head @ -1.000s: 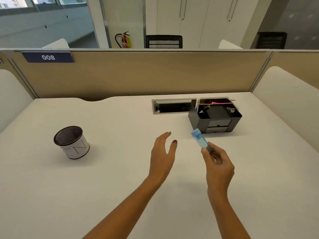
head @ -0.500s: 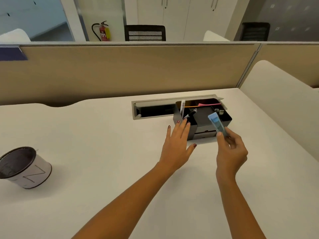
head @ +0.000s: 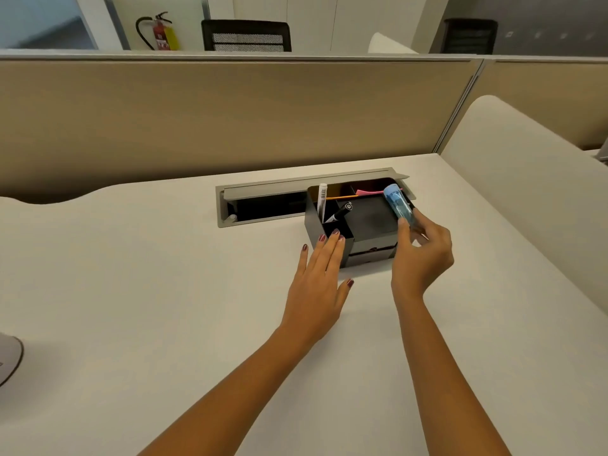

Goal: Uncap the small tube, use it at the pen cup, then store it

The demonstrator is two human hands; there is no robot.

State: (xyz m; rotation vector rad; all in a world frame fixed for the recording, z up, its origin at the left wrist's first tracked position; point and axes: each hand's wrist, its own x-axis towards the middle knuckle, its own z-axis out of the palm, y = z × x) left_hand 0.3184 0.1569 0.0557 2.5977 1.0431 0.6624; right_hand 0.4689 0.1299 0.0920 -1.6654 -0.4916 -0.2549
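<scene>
My right hand (head: 422,255) holds a small blue tube (head: 398,202) by its lower end, tilted up and left over the right part of a dark grey desk organiser (head: 371,225). The tube's top end is rounded and closed. My left hand (head: 319,278) lies flat with fingers apart, its fingertips touching the organiser's front left wall. The organiser's left compartment holds a white pen (head: 321,200) and a black marker (head: 340,212). The white pen cup (head: 10,357) shows only as a sliver at the left edge of the view.
An open cable tray (head: 263,205) is set into the white desk behind the organiser. An orange pencil (head: 342,196) and a pink item (head: 368,192) lie at the organiser's back. A beige partition (head: 230,120) runs along the desk's far edge.
My right hand has carried the tube up and over the organiser. My left hand stays against the organiser's front. The view has shifted right, and the pen cup has slid almost out of frame.
</scene>
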